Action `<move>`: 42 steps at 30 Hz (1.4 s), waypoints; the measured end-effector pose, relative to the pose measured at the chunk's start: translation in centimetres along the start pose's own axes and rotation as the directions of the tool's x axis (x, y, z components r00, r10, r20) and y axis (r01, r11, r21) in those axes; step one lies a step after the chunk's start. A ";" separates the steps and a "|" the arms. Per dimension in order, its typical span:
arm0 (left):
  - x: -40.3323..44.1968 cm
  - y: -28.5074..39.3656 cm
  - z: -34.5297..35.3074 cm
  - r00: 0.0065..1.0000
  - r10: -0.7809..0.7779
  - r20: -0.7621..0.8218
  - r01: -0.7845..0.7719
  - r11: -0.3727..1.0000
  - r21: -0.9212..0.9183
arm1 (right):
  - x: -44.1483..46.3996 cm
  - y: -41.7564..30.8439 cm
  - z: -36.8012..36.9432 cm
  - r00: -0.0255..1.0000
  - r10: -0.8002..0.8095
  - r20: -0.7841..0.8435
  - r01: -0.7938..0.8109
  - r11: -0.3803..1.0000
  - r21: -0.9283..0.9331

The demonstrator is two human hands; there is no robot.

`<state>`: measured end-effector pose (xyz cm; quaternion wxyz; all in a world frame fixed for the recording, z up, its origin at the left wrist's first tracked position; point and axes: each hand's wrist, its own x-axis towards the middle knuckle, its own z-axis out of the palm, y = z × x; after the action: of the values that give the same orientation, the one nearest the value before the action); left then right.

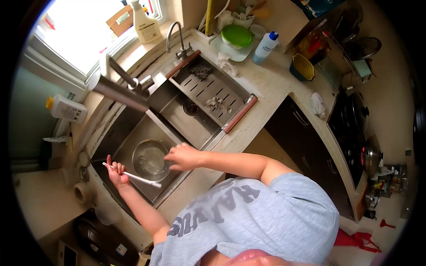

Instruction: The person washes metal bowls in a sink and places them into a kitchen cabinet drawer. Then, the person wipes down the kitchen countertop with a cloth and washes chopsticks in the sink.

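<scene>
My left hand (117, 173) is closed around a slender white stick-like tool (144, 179) over the near left part of the sink; its exact kind is unclear. The tool slants down to the right, past the near side of a round see-through bowl (151, 160). That bowl stands in the left sink basin (126, 137) and seems to hold water. At the bowl's right rim is my right hand (184, 157), its fingers apart and reaching toward the edge. Whether they touch the rim I cannot tell.
A large faucet (117, 91) reaches over the basins. In the right basin, a slotted tray (217, 95) carries a dark scrubber (201, 71) and pale scraps (217, 104). A blue-capped bottle (265, 48) and green-lidded bowl (237, 36) stand behind. The stove (348, 133) is at right.
</scene>
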<state>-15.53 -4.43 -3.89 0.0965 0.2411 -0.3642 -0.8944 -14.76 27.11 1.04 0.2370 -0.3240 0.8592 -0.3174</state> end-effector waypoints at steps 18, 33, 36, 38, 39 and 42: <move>-14.4 -17.3 30.1 0.874 0.308 0.376 -0.470 0.733 0.492 | -5.3 8.8 -8.1 0.936 -0.274 -0.221 0.351 0.677 0.647; -15.7 -13.4 31.8 0.799 0.276 0.534 -0.600 0.425 0.678 | -5.5 9.3 -10.9 0.959 -0.189 -0.213 0.268 0.851 0.452; -11.5 -16.4 28.0 0.856 0.233 0.461 -0.511 0.515 0.689 | -5.7 8.8 -11.9 0.990 -0.120 0.069 0.070 0.861 0.504; -11.8 -17.3 28.4 0.951 0.160 0.266 -0.289 0.768 0.571 | -5.6 8.8 -11.2 0.979 -0.198 0.050 0.155 0.881 0.447; -12.0 -17.5 28.6 0.979 0.071 0.193 -0.159 0.855 0.494 | -5.3 8.9 -10.8 0.972 -0.224 0.065 0.179 0.895 0.410; -10.3 -18.5 26.9 0.990 0.088 0.115 -0.113 0.964 0.239 | -4.5 10.1 -10.4 0.974 -0.215 0.076 0.178 0.925 0.336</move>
<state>-20.06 28.67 3.59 0.0925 0.1858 -0.4879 -0.8479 -22.20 40.31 1.98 0.3021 -0.3820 0.7430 -0.4591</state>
